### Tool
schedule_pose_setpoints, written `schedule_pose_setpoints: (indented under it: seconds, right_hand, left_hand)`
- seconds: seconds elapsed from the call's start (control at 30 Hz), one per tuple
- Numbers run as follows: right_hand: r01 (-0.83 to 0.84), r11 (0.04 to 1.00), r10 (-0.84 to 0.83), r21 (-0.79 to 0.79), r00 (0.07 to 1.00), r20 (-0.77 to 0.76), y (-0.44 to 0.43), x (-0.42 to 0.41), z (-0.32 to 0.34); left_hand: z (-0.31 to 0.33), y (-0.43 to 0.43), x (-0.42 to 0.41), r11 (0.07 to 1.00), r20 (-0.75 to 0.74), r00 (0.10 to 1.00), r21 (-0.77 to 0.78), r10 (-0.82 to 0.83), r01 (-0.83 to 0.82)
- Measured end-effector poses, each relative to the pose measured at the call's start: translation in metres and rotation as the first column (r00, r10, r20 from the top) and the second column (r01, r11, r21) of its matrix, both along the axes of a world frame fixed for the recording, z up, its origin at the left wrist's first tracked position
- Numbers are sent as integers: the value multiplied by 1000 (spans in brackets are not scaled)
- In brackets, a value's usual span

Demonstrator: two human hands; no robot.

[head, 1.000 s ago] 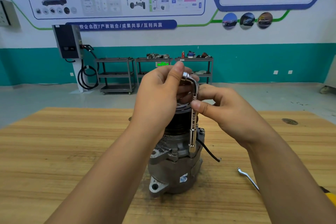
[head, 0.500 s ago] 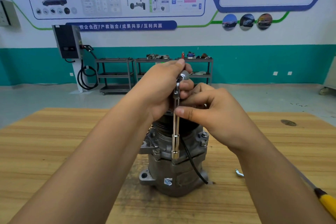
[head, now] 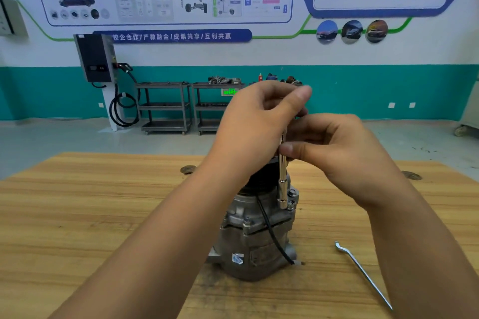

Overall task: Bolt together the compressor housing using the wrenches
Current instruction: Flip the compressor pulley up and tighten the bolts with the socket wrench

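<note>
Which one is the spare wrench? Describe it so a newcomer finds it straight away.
On the wooden table, look right of the grey compressor standing in the middle. The spare wrench lies flat on the wood there, a thin silver bar with a bent tip. Unlike the socket wrench held upright by the left hand and right hand, nobody holds it.

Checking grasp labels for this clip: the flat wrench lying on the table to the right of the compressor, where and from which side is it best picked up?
Probably mid-shank, from above. The flat wrench lies flat on the table, clear of the compressor, so a pinch across its thin straight shank suits; the cranked far end offers less to hold.
</note>
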State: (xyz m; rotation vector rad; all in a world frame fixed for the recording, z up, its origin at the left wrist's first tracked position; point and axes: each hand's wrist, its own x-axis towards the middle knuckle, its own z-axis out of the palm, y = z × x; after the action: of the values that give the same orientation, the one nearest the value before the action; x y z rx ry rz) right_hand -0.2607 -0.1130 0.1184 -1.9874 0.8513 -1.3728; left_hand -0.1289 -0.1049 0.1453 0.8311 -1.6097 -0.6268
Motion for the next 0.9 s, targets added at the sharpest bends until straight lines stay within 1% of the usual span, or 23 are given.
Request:
schedule_pose_setpoints:
  seconds: [0.1, 0.2, 0.33, 0.6, 0.7, 0.8, 0.83, 0.9]
  right_hand:
    - [39, 999, -40, -17, 999, -28, 0, 2, 0]
    - [52, 998, -53, -38, 998, -34, 0, 2, 0]
    - [108, 993, -110, -50, 993, -39, -1, 0, -1]
    - [91, 995, -91, -28, 996, -20, -6, -4, -3]
    - [89, 996, -90, -10, 996, -19, -9, -8, -4]
    - [107, 994, -107, -12, 989, -99, -10, -12, -5]
    - [89, 996, -89, -3, 991, -100, -11, -14, -6]
    - [10, 999, -8, 38, 999, -51, -12, -17, -7]
  left_hand:
    - [-3, -1, -2, 1000, -23, 999, -10, 25, -26]
    - [-4, -3, -4, 997, -13, 998, -27, 68, -68]
    - [-5, -5, -7, 996, -23, 997, -25, 80, -80]
    - [-4, -11, -14, 991, 13, 993, -61, 119, -118]
    - [-6, -15, -15, 993, 31, 994, -59, 101, -99]
    - [-3, -17, -17, 999, 66, 997, -9, 33, -33]
    - [-1, -18, -18, 1000, 84, 996, 6, 12, -12]
    - [2, -17, -19, 998, 121, 991, 38, -51, 47]
